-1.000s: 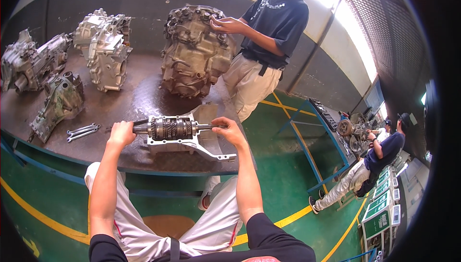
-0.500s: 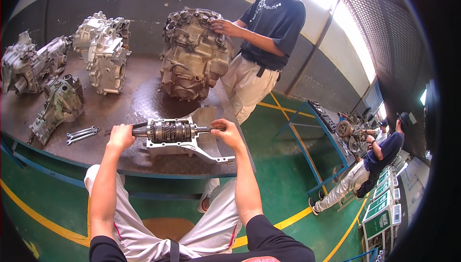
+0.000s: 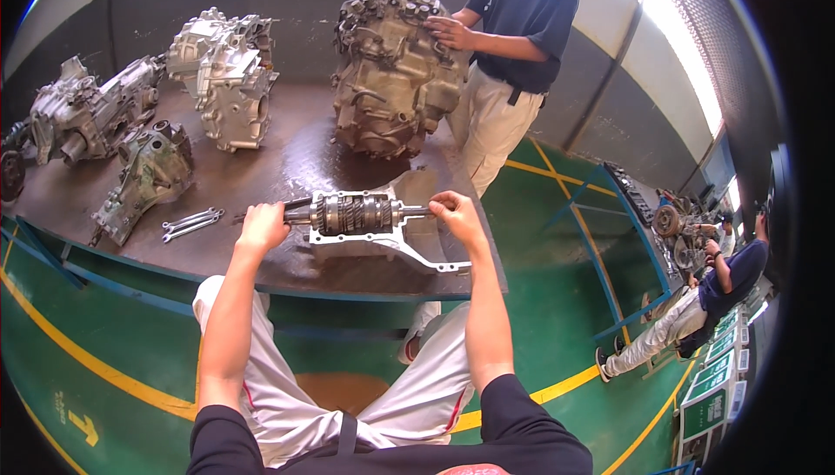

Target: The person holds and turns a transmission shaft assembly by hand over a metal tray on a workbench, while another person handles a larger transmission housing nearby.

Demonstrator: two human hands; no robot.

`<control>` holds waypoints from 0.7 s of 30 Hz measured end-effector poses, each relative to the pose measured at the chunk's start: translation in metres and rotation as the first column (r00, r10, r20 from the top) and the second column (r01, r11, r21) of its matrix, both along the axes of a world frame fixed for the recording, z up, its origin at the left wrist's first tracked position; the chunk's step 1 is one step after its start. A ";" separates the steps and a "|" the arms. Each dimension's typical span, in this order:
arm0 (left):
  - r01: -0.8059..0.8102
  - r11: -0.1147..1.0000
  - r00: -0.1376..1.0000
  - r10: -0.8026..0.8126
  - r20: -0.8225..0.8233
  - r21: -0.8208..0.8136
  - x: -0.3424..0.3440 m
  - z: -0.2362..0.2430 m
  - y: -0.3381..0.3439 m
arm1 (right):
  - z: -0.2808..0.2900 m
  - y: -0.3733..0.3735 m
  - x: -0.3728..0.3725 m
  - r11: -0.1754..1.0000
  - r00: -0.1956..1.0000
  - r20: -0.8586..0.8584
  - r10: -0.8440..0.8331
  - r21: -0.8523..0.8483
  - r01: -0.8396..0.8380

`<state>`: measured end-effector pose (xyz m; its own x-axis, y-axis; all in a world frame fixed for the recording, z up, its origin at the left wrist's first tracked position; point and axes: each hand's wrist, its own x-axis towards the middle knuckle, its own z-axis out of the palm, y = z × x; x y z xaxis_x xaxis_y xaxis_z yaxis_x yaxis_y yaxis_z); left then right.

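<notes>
A gear shaft (image 3: 355, 214) carrying several steel gears lies lengthwise in an open silver gearbox housing half (image 3: 428, 258) near the table's front edge. My left hand (image 3: 264, 226) is closed round the shaft's left end. At the other side, the thumb and fingers of my right hand (image 3: 458, 216) pinch the thinner right end. Both hands stay outside the housing walls. The underside of the shaft is hidden within the housing.
On the metal-topped table (image 3: 296, 162) stand a large brown gearbox (image 3: 391, 79), touched by a co-worker's hand (image 3: 450, 33), a silver casing (image 3: 228, 83), a grey gearbox (image 3: 91, 114) and a greenish housing (image 3: 148, 175). Several wrenches (image 3: 193, 224) lie left of my left hand.
The whole view has swung left, so everything sits farther right and slightly higher in the picture. Both my hands keep their places on the shaft ends.
</notes>
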<state>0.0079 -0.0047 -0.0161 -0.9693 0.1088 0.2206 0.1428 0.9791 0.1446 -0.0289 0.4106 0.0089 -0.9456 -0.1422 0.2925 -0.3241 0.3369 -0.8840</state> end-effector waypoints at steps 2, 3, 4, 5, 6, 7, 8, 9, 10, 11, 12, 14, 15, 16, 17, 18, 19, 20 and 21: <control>-0.003 1.000 1.000 0.003 0.025 -0.013 0.000 -0.002 -0.002 | 0.003 -0.003 0.001 1.000 1.000 0.015 0.019 -0.014 -0.019; -0.005 1.000 1.000 0.005 0.009 -0.010 0.000 -0.001 -0.003 | 0.006 -0.006 0.002 1.000 1.000 0.021 0.018 -0.016 -0.018; -0.009 1.000 1.000 0.009 -0.004 -0.005 0.001 -0.002 -0.004 | 0.007 -0.007 0.001 1.000 1.000 0.025 0.015 0.009 -0.015; -0.019 1.000 1.000 0.019 0.016 -0.014 0.003 -0.002 -0.004 | 0.010 -0.011 0.001 1.000 0.999 0.039 0.007 0.009 -0.007; -0.006 1.000 1.000 0.006 0.001 0.005 0.005 -0.003 -0.005 | 0.012 -0.013 0.004 1.000 0.999 0.054 0.000 0.008 -0.001; -0.001 1.000 1.000 0.001 -0.020 0.023 0.004 -0.002 -0.006 | 0.017 -0.013 0.008 0.999 0.998 0.063 -0.011 0.031 0.009; 0.000 1.000 1.000 0.000 -0.025 0.004 0.001 -0.004 -0.005 | 0.019 -0.011 0.011 0.999 0.997 0.075 -0.018 0.050 0.014; 0.000 1.000 1.000 0.000 0.009 -0.001 0.001 0.001 0.000 | 0.017 -0.002 0.007 0.998 0.998 0.055 0.010 0.057 -0.013; 0.013 1.000 1.000 -0.013 0.005 -0.004 -0.002 0.001 0.003 | 0.014 0.007 0.003 0.998 0.999 0.037 0.033 0.061 -0.035; 0.027 1.000 0.999 -0.027 0.040 0.012 0.000 0.005 0.001 | 0.014 0.008 0.003 0.998 0.999 0.040 0.031 0.045 -0.032; 0.049 0.998 0.996 -0.051 0.075 0.036 0.001 0.010 -0.004 | 0.019 0.009 0.005 0.999 0.999 0.039 0.027 0.031 -0.028; 0.093 0.987 0.992 -0.102 0.069 0.128 0.003 0.015 -0.013 | 0.021 0.013 0.004 0.999 0.995 0.082 0.052 0.012 -0.053; 0.092 0.979 0.991 -0.107 0.075 0.183 0.005 0.018 -0.018 | 0.021 0.014 0.006 0.997 0.990 0.125 0.070 0.000 -0.071; 0.089 0.967 0.991 -0.111 0.078 0.238 0.008 0.022 -0.022 | 0.021 0.013 0.007 0.993 0.979 0.165 0.120 -0.015 -0.119; 0.101 0.955 0.990 -0.123 0.064 0.279 0.007 0.023 -0.031 | 0.024 0.009 0.011 0.990 0.974 0.178 0.141 -0.024 -0.138; 0.058 0.942 0.981 -0.114 0.154 0.331 0.007 0.025 -0.042 | 0.025 0.004 0.013 0.987 0.969 0.189 0.161 -0.032 -0.158; 0.008 0.939 0.977 -0.080 0.196 0.345 0.009 0.025 -0.049 | 0.023 0.007 0.013 0.988 0.968 0.197 0.158 -0.035 -0.154; -0.042 0.933 0.971 -0.046 0.236 0.357 0.010 0.025 -0.055 | 0.021 0.012 0.011 0.985 0.959 0.227 0.169 -0.077 -0.155; -0.099 0.940 0.963 0.008 0.268 0.326 0.009 0.024 -0.059 | 0.019 0.017 0.009 0.981 0.950 0.256 0.181 -0.118 -0.155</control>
